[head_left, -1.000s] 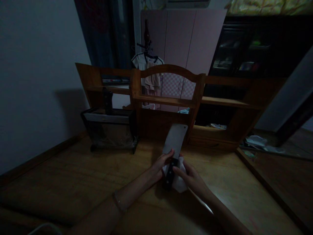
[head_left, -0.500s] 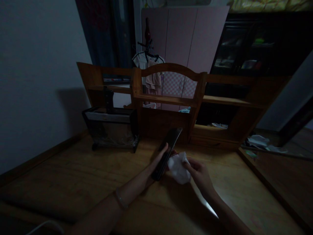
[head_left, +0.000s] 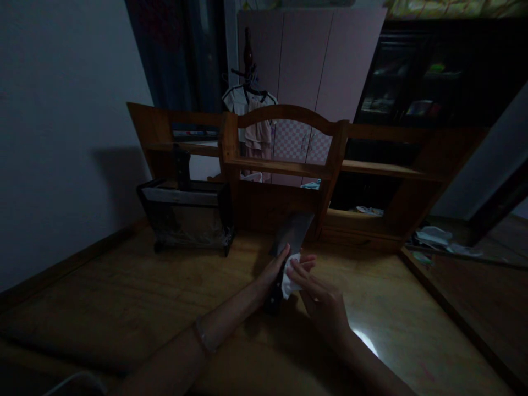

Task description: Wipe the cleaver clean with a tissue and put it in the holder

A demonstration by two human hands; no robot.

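My left hand (head_left: pixel 273 273) grips the dark handle of a cleaver (head_left: pixel 292 233), whose broad blade points away from me over the wooden desk (head_left: pixel 165 297). My right hand (head_left: pixel 319 294) presses a crumpled white tissue (head_left: pixel 290 276) against the base of the blade, next to the handle. The right fingers are bent over the tissue. Both forearms reach in from the bottom of the view.
A black knife rack (head_left: pixel 183 212) stands at the back left of the desk. A wooden shelf unit (head_left: pixel 289 165) runs along the desk's far edge. Behind it are a pink wardrobe (head_left: pixel 309 66) and hanging clothes (head_left: pixel 251 118). Papers (head_left: pixel 439 239) lie at the right.
The cleaver turned from flat-on to edge-on and back toward flat. My right hand drew the tissue away to the right, then brought it back against the blade near the handle.
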